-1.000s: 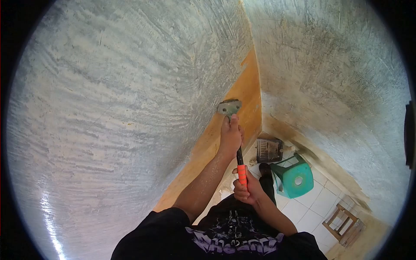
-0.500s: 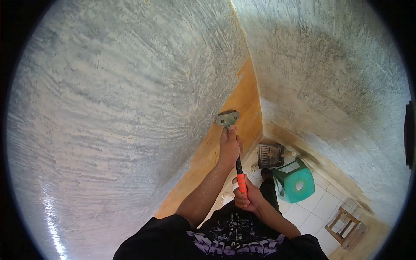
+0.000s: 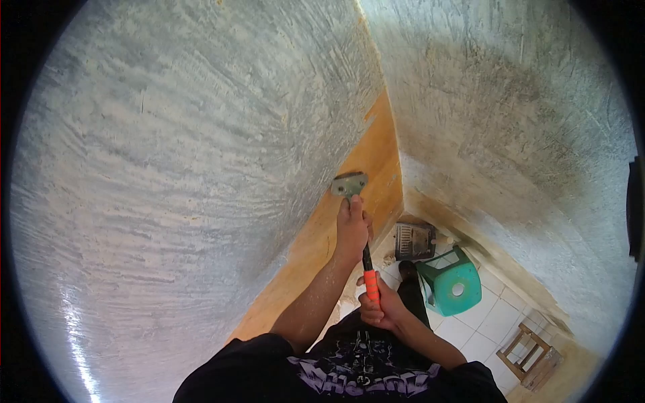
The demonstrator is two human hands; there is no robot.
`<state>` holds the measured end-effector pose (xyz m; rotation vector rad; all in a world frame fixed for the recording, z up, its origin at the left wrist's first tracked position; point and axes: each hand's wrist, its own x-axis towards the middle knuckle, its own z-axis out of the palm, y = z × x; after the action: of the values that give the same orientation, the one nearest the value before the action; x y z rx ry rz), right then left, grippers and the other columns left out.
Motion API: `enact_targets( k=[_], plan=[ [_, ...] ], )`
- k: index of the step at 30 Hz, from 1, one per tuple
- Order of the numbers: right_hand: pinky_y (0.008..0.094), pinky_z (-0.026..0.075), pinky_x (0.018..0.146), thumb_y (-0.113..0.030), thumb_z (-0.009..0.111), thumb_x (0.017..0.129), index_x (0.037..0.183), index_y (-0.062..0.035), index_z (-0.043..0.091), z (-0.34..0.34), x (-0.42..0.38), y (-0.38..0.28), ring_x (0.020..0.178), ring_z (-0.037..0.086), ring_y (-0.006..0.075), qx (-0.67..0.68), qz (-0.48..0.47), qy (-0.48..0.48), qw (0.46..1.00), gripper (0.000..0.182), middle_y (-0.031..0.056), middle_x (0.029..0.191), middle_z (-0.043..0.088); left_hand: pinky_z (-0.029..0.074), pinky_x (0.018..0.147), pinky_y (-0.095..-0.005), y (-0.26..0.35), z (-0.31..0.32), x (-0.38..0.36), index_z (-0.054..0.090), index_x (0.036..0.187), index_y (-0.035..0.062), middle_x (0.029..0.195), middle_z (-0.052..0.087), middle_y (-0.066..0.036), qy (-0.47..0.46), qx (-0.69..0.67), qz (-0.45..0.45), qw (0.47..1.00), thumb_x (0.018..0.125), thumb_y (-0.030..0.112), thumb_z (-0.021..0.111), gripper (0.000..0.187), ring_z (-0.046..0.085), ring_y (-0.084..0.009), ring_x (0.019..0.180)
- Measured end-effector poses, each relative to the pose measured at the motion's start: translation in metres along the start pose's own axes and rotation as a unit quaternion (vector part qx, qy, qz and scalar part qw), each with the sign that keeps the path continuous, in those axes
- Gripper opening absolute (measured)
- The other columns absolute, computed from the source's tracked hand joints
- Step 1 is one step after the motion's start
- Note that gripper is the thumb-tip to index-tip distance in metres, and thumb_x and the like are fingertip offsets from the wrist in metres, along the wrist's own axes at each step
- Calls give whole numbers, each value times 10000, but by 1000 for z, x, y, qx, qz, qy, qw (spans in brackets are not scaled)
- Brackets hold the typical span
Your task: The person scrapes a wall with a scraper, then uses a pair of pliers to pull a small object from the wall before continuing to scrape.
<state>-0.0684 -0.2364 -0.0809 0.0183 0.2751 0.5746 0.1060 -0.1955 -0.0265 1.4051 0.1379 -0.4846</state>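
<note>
A long-handled scraper has its wide metal head against the orange-painted strip of the left wall, beside the stripped grey surface. My left hand is closed round the shaft just below the head, thumb lying along it. Lower down, my right hand wraps the orange grip at the handle's end, close to my shirt. Between the two hands a black stretch of the handle shows.
Scraped grey wall fills the left, and a second mottled wall meets it at the corner. On the white tiled floor stand a green plastic stool, a dark slotted tray-like object and a small wooden stool.
The whole view has shifted slightly, with walls and stools a little further left. Both hands keep their hold, and the scraper head stays at nearly the same place on the orange strip.
</note>
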Motion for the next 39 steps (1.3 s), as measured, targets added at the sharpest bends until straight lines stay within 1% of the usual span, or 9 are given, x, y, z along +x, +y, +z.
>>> enact_targets(
  k=[5, 11, 14, 20, 23, 26, 29, 36, 39],
  plan=[
    [268, 312, 343, -583, 265, 1021, 1157, -186, 513, -6, 4, -1, 333, 320, 96, -24, -2, 10, 1000, 488, -10, 506, 364, 304, 390, -275, -4, -1, 1, 427, 1054, 84, 555, 347, 16, 10, 10, 11, 1000, 1048, 407, 398, 324, 331, -99, 396],
    [263, 318, 343, -587, 248, 1021, 1174, -185, 514, -5, 5, -1, 331, 323, 96, 8, 15, -11, 1000, 505, -7, 507, 369, 314, 395, -271, 3, 0, -1, 429, 1069, 82, 564, 357, 15, 2, -8, -11, 1000, 1043, 420, 409, 339, 340, -95, 402],
    [263, 317, 340, -581, 248, 1023, 1189, -185, 509, -8, 11, -8, 331, 321, 97, 8, -15, -22, 1000, 502, -8, 508, 367, 315, 391, -272, 5, 7, 11, 425, 1084, 79, 570, 364, 11, -2, 12, 14, 1000, 1040, 425, 414, 349, 346, -96, 403],
    [264, 307, 357, -595, 242, 1019, 1203, -170, 482, -4, 4, 1, 345, 301, 97, -6, 4, -6, 1000, 522, -11, 520, 356, 317, 388, -272, 2, -3, 0, 431, 1079, 79, 574, 367, 11, -2, -15, -9, 1000, 1040, 420, 420, 344, 349, -95, 406],
    [263, 306, 363, -591, 242, 1020, 1205, -173, 483, -3, 8, -5, 352, 307, 99, -23, -16, 3, 1000, 517, -13, 521, 354, 313, 384, -270, 4, 3, 6, 435, 1078, 84, 571, 364, 13, 2, 11, 15, 1000, 1046, 409, 409, 328, 347, -92, 406],
    [265, 306, 370, -589, 238, 1022, 1205, -177, 484, -1, 6, -5, 357, 308, 101, -35, -30, -4, 999, 514, -13, 520, 350, 296, 369, -255, 2, 3, 7, 446, 1003, 106, 589, 387, 28, 11, -3, 20, 1000, 1036, 389, 446, 285, 361, -70, 419],
    [267, 305, 374, -585, 235, 1024, 1200, -175, 487, -6, 5, 7, 360, 309, 104, -31, 10, 15, 999, 512, -12, 519, 347, 294, 369, -252, -5, -10, -3, 457, 1009, 104, 588, 390, 27, 0, -22, 12, 1000, 1038, 387, 444, 285, 361, -71, 416],
    [273, 316, 381, -588, 239, 1024, 1200, -148, 479, -4, 5, -4, 364, 309, 110, -89, -37, 44, 994, 531, -4, 526, 353, 300, 370, -267, -8, -1, 2, 438, 1077, 86, 558, 366, 15, 1, 7, 34, 999, 1049, 397, 401, 314, 355, -95, 393],
    [273, 322, 383, -586, 237, 1026, 1199, -139, 476, -2, 2, 7, 363, 300, 107, -94, -24, 49, 994, 535, -1, 526, 349, 306, 374, -268, -5, -7, -5, 441, 1085, 74, 565, 372, 11, -4, -6, 27, 1000, 1048, 399, 399, 330, 356, -95, 394]
  ],
)
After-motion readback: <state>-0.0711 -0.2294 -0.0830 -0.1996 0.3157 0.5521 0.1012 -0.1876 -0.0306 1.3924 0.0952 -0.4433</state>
